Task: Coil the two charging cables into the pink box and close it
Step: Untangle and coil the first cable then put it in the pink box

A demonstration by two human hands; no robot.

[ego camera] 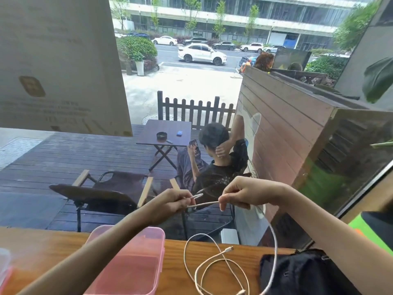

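Both hands raised above the wooden worktop, likely to let slack hang free for winding. Left hand with fingers pinched on a short doubled end of the white charging cable; right hand with fingers closed on the same cable just beside, its length drooping to the worktop. Second cable lying in loose loops beside the pink box, open and apparently empty. Lid not clearly in view; loops cut off at the lower edge; black bag partly out of frame.
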